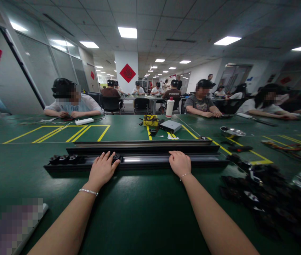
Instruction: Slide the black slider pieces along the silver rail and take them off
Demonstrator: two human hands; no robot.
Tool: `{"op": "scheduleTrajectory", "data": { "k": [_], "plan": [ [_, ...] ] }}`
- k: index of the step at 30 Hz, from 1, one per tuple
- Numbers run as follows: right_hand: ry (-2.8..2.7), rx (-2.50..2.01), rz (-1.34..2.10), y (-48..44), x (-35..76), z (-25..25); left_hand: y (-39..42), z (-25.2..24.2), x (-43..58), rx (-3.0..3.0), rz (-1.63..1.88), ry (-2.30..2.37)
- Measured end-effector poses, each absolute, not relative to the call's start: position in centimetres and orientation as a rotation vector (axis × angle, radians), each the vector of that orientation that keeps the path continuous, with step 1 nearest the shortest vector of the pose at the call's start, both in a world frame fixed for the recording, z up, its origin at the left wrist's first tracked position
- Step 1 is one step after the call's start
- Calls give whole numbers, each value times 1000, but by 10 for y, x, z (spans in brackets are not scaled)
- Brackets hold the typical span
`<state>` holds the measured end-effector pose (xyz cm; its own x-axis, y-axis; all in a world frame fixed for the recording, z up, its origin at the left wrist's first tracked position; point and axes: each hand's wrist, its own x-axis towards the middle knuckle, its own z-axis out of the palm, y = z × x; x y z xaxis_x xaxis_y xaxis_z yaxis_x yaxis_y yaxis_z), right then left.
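A long black channel-shaped rail (pixel 147 163) with a shiny inner strip lies across the green table in front of me. My left hand (pixel 103 167) lies over its left half, fingers spread and pointing away. Beside its thumb and index finger, a small round black part (pixel 117 157) sits in the channel; whether they touch it I cannot tell. Several similar black parts (pixel 67 159) stand in a row at the rail's left end. My right hand (pixel 180 163) is bent over the rail's right half, fingers closed on it, their tips partly hidden.
Behind lies a second long black rail (pixel 142 144). A dark heap of black parts (pixel 267 202) spreads at the right, near a metal bowl (pixel 232 132). Farther back are a yellow box (pixel 151 120), a grey box (pixel 170 126) and a white bottle (pixel 170 108). Other people sit across the table.
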<state>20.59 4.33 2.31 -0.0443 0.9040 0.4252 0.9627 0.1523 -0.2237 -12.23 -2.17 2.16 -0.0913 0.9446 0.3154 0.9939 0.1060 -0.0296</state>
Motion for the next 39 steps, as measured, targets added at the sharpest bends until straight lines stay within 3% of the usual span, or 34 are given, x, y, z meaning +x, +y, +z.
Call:
{"op": "scheduleTrajectory", "data": {
  "k": [39],
  "plan": [
    [-1966,-1778,-157,43,205,25,-21,22,-111,-1954,-273,-2055]
  ]
}}
